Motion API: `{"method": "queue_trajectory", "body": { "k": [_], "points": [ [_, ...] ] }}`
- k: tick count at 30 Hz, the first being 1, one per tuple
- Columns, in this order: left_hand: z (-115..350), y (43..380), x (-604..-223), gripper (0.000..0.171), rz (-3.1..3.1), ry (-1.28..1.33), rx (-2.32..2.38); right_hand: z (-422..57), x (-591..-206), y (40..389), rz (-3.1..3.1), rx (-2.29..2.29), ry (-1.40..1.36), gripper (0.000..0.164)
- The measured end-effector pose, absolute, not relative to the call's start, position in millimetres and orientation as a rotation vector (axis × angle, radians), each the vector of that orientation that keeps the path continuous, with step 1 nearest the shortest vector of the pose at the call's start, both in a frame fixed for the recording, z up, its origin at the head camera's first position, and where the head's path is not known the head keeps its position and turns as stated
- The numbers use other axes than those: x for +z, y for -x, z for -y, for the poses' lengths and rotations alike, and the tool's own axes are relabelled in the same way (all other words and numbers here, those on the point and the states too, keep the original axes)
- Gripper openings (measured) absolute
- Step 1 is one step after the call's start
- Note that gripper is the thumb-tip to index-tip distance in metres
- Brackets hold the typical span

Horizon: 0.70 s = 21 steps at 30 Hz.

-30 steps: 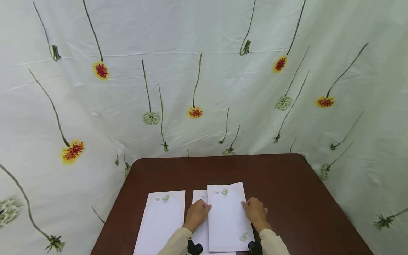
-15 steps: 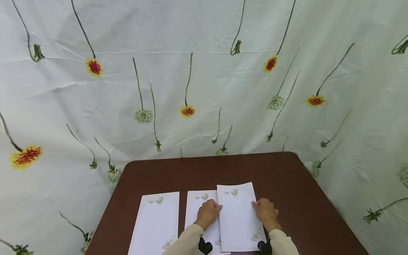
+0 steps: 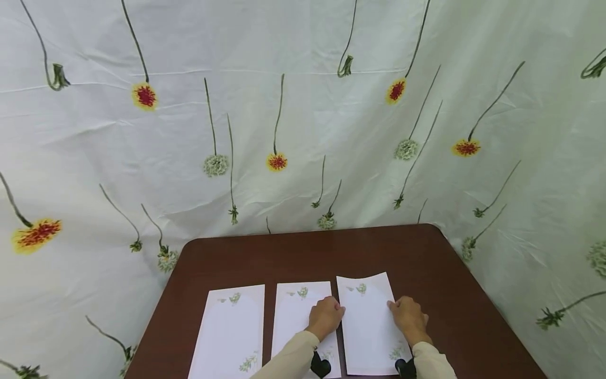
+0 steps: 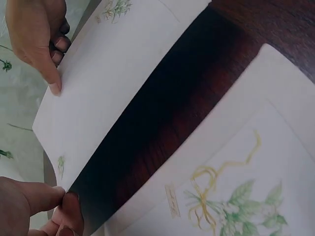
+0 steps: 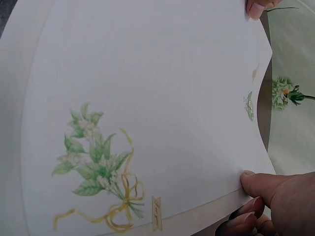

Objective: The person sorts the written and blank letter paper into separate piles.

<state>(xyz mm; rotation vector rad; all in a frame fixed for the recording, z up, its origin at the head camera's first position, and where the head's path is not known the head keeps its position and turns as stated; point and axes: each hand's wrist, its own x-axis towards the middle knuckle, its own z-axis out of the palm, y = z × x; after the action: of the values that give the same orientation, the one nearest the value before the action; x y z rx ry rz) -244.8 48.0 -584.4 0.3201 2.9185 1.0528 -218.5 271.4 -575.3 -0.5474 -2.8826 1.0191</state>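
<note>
A white sheet of paper point(image 3: 371, 337) printed with pale green flowers is held between my two hands at the right of the row. On its left edge, my left hand point(image 3: 325, 318) pinches it between thumb and fingers. My right hand point(image 3: 409, 318) pinches the opposite edge. The left wrist view shows this sheet point(image 4: 113, 73) raised above the table, with a dark shadowed gap beside it. Seen from the right wrist, the paper point(image 5: 177, 108) bends slightly, and a bouquet with a yellow ribbon is printed on it. My left forearm crosses a second matching sheet point(image 3: 293, 316), hiding part of it.
A third matching sheet point(image 3: 232, 326) lies on the dark brown table point(image 3: 307, 258) at the left, with a strip of wood between it and the middle one. Behind the table hangs a pale curtain point(image 3: 303, 116) with flower prints. A dark wrist device point(image 3: 320, 365) sits at my left wrist.
Both hands have carried the held sheet rightward. It overlapped the middle sheet before; now a narrow strip of table shows between them. The head view has also shifted slightly.
</note>
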Motion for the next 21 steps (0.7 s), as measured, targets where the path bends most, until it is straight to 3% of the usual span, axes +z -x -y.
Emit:
{"method": "queue_trajectory", "body": {
  "k": [21],
  "points": [
    [-70.8, 243.2, -595.5, 0.030, -3.061, -0.400, 0.909, -290.6, -587.6, 219.9, 2.905, 0.945, 0.607, 0.025]
  ]
}}
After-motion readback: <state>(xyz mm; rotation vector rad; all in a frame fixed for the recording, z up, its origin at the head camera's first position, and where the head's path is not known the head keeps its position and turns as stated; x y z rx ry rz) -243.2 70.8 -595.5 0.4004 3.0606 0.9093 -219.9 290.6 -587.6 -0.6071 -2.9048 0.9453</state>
